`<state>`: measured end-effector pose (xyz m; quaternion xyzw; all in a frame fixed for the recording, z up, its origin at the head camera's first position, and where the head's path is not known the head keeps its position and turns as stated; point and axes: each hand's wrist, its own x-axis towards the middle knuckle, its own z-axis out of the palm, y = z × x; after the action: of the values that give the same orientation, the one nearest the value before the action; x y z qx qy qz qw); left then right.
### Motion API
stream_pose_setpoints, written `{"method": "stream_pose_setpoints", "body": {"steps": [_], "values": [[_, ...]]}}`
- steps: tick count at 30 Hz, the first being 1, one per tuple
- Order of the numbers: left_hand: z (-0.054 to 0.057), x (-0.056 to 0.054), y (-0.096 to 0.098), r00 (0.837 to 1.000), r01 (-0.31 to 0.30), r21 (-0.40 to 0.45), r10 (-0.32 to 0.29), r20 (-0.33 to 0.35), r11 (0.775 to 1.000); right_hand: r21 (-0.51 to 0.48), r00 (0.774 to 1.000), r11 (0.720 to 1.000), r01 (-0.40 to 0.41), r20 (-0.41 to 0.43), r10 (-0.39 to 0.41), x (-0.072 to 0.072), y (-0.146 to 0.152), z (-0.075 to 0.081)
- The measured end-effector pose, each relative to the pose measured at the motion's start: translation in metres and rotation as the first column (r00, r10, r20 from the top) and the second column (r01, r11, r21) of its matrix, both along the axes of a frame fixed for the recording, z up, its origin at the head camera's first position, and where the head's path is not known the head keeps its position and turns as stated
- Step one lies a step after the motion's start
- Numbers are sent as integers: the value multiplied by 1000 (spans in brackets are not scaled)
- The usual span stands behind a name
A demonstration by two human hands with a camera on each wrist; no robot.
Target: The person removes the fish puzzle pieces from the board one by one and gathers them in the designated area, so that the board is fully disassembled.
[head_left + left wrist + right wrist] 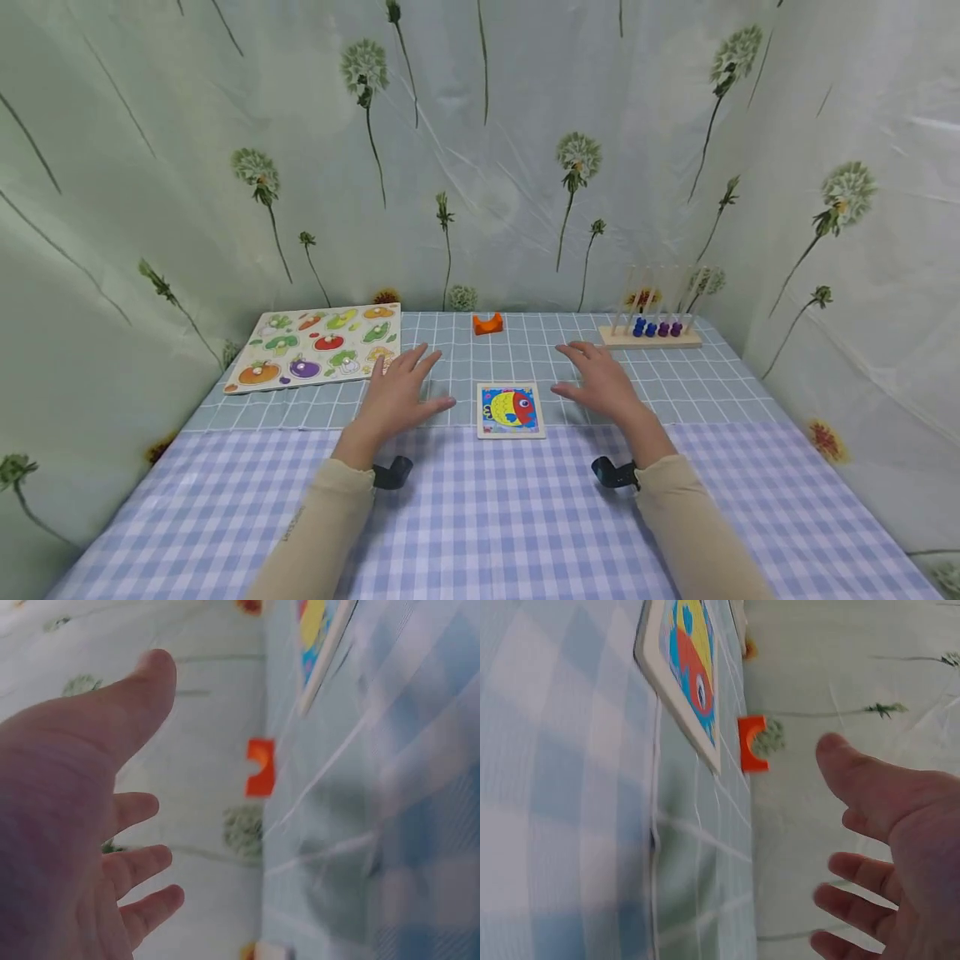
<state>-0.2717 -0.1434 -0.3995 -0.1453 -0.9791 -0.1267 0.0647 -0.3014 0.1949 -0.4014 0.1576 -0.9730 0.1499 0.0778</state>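
Observation:
Between my two hands lies a small square fish puzzle (512, 411) in a pale wooden frame, flat on the table. My left hand (399, 395) hovers to its left with fingers spread and nothing held. On the other side my right hand (597, 382) is held in the air, fingers apart and holding nothing. In the left wrist view the thumb (154, 682) and fingers stand clear of everything. The right wrist view shows the same for the right thumb (840, 754), with the fish puzzle's edge beyond it.
A vegetable puzzle board (315, 346) lies at the back left, its near right corner behind the left hand. An orange notched block (488, 325) stands at the back middle. At the back right is a wooden peg rack (651, 340) with blue and purple beads. Floral curtains (495, 167) enclose the table.

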Motion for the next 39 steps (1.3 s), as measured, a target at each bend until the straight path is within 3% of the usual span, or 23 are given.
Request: {"method": "stream_pose_setpoints", "body": {"steps": [6,11,15,20,26,32,39], "values": [[-19,-1,22,992,91,90,-99,83,992,-216,987,976,-35,148,68,-8,-22,-4],[-35,2,38,972,153,146,-176,155,977,-242,974,967,-84,186,131,-16,-40,-13],[-45,5,46,966,180,137,-201,164,974,-258,964,961,-102,215,160,-20,-54,-19],[-51,8,51,967,168,159,-194,167,973,-275,950,957,-96,260,170,-22,-70,-21],[-60,7,57,981,147,178,-167,100,973,-242,939,964,-114,290,184,-26,-85,-20],[-64,6,65,993,99,191,-109,43,977,-149,943,977,-150,276,187,-32,-92,-21],[-63,8,66,996,78,206,-86,28,975,-132,948,978,-162,253,191,-33,-94,-23]]}}
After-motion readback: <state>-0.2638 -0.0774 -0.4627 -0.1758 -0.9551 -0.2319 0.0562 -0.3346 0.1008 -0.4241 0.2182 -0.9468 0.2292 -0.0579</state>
